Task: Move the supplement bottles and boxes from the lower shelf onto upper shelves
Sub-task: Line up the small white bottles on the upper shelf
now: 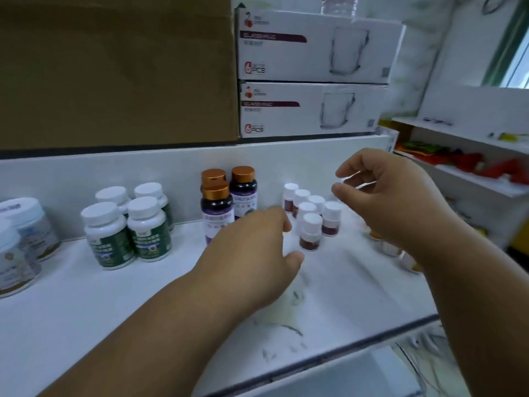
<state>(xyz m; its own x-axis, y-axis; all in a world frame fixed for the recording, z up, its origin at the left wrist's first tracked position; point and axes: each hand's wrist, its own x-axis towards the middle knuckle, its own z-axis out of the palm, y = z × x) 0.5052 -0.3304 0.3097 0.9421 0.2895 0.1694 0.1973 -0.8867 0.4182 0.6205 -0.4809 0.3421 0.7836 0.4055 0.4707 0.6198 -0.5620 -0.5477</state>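
At nine o'clock on the white shelf stand two wide white-lidded tubs, half cut off by the frame edge. Next come four green-labelled bottles in a tight square, all upright with white caps toward twelve o'clock.

Near the middle, three dark bottles with copper caps stand against the back wall, long axes vertical. The left hand hangs just in front of them, fingers loosely curled and holding nothing — its knuckles cover the lower labels, so whether it touches a bottle cannot be told.

A cluster of small white-capped vials with reddish contents stands at about two o'clock from the left hand and at about eight o'clock from the right hand. Each vial is upright, cap up. The right hand hovers above and beside them, thumb and forefinger apart in a loose pinch, empty. Judging by the gap, the left hand is nearer the nearest vial, while the right is poised over the back row — a downward reach would close on a cap from above.

Above, a brown carton and two glass-mug boxes fill the upper shelf.
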